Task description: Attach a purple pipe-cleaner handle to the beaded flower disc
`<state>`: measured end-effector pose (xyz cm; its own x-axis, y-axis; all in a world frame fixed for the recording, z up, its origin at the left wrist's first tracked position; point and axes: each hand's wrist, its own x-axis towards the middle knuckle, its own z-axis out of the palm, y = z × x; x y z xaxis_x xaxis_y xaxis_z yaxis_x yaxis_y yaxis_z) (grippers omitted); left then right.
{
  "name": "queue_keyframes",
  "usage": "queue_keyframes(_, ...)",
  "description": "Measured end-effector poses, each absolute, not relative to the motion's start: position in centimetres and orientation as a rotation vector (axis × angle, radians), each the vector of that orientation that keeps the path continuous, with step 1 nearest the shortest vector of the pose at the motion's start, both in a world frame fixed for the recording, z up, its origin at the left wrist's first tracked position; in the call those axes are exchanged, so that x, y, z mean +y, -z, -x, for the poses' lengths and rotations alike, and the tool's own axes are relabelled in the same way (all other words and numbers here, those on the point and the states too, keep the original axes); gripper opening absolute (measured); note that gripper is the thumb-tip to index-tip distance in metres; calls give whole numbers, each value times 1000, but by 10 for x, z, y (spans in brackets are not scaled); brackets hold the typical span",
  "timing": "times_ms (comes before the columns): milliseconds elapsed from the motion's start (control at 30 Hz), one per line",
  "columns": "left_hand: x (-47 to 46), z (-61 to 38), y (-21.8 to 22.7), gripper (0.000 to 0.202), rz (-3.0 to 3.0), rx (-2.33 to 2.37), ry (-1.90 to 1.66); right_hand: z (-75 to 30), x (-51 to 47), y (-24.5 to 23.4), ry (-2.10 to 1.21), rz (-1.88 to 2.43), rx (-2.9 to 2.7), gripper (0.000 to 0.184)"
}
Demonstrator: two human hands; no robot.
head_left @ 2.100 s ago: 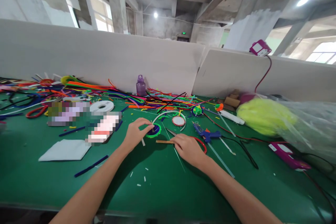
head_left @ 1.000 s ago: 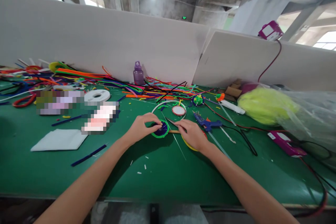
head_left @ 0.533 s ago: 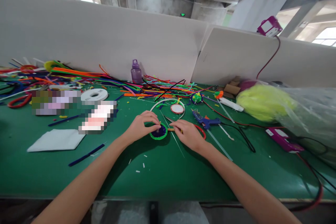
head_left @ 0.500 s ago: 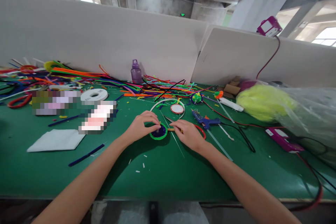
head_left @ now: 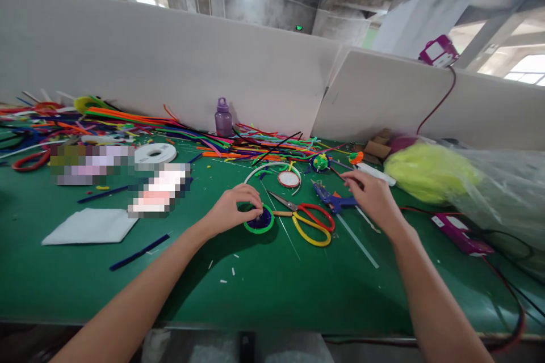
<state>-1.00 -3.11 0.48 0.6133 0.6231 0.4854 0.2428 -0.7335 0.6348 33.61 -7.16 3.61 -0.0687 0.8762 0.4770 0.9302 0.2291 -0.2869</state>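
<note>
My left hand (head_left: 236, 207) is closed in a pinch at the middle of a small round dark-blue piece with a fuzzy green rim (head_left: 259, 231), low over the table. Its fingertips hide the exact spot they grip. My right hand (head_left: 374, 195) is raised over the handle end of a blue glue gun (head_left: 330, 195), fingers reaching forward, with nothing visible in them. Between the hands lie scissors (head_left: 315, 224) with one red and one yellow handle, blades apart. A thin wooden stick (head_left: 281, 213) lies by the green-rimmed piece.
Behind are a white ring (head_left: 289, 179), a green-and-blue fuzzy ball (head_left: 320, 162) and colourful pipe cleaners (head_left: 255, 147). A purple bottle (head_left: 223, 119) stands by the partition. Left are a ribbon spool (head_left: 166, 153) and white cloth (head_left: 91, 226); right, a yellow bundle in plastic (head_left: 430, 173).
My right hand has left the scissors and moved right and farther away, over the glue gun. The scissors' handles now show. My left hand stays at the round piece.
</note>
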Motion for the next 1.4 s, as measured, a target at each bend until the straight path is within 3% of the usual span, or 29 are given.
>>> queue_keyframes(300,-37,6,-6,9,-2283,656,-865,-382,-54,18,-130,1760,-2331,62)
queue_keyframes(600,-40,1,-4,12,-2271,673,-907,-388,-55,-3,-400,1654,-2383,34)
queue_keyframes(800,-41,1,-4,10,-2258,651,-924,-386,-68,-20,-540,1635,-2211,44)
queue_keyframes(1033,-39,2,-4,10,-2233,614,-905,-345,-96,-34,-1344,1031,-1761,54)
queue_keyframes(1400,-39,2,-3,10,-2244,625,-899,-300,-99,-28,-1800,1092,-1858,54)
